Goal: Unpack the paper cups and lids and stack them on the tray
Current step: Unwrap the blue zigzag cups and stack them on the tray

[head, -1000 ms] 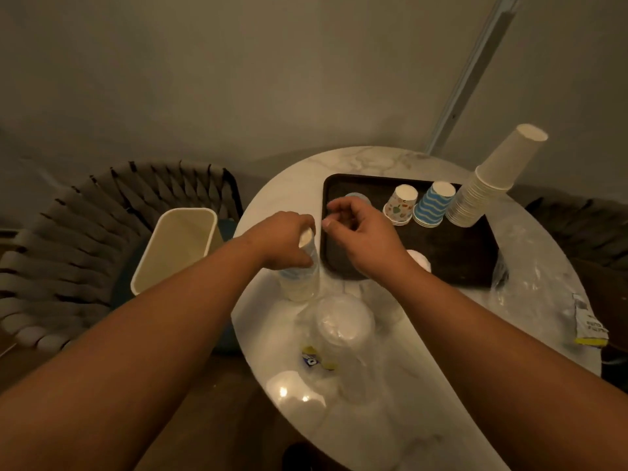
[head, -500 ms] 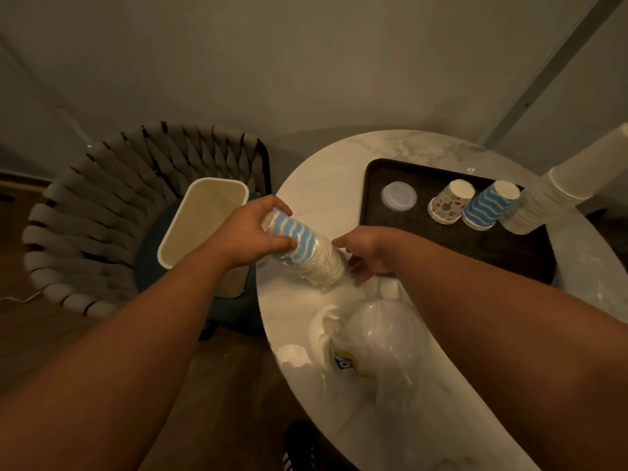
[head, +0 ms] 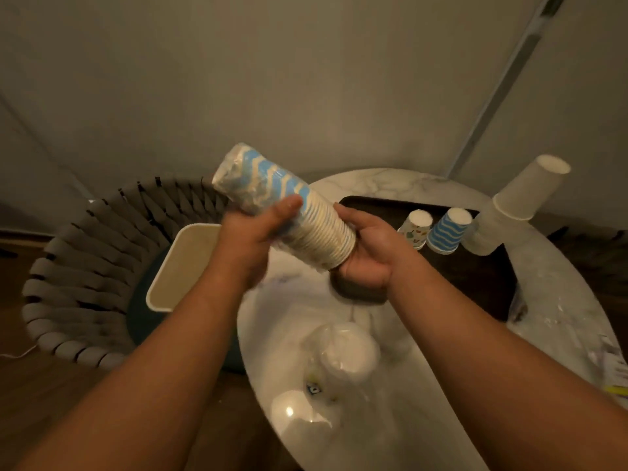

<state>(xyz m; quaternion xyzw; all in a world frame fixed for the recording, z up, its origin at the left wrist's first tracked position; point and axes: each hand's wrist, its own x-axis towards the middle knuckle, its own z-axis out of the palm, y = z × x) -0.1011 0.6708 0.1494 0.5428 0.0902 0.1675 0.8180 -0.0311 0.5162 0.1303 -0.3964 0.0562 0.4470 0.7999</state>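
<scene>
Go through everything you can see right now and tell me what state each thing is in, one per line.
Wrapped cup stack: tilted in the air, plastic still on its far end.
Left hand: grips the stack's middle.
Right hand: cups the stack's rim end.
Tray: on the table, holding cups.
Blue wavy cup: upside down on the tray.
Patterned cup: upside down on the tray.
White cup stack: upside down, leaning.
Bin: open.

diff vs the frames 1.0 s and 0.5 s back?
The wrapped sleeve of blue-wave cups went from upright on the table, to tilted at its edge, to lifted in the air. The left hand kept its grip; the right hand moved to cup the open end. The tray and its stacks have not changed.
</scene>
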